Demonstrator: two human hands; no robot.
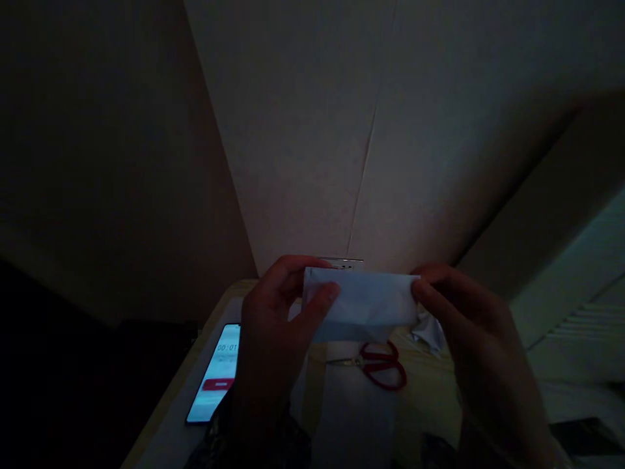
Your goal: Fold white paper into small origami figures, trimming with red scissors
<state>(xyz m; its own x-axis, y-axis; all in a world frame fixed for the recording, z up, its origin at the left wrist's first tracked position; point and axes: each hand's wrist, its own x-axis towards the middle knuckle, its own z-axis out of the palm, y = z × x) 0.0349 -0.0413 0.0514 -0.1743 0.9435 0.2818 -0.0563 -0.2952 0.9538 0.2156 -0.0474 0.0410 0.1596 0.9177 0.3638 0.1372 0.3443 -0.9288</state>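
A folded white sheet of paper is stretched level between my two hands, above the table. My left hand pinches its left end, thumb across the front and fingers behind. At the right end, my right hand grips the upper corner between thumb and fingers. Below the paper, red-handled scissors lie on the table, blades pointing left. A crumpled white piece of paper rests near my right hand, partly covered by it.
A lit phone showing a timer lies on the left of the wooden table. White paper covers part of the tabletop. Behind stands a pale wall with a socket plate. The room is dim.
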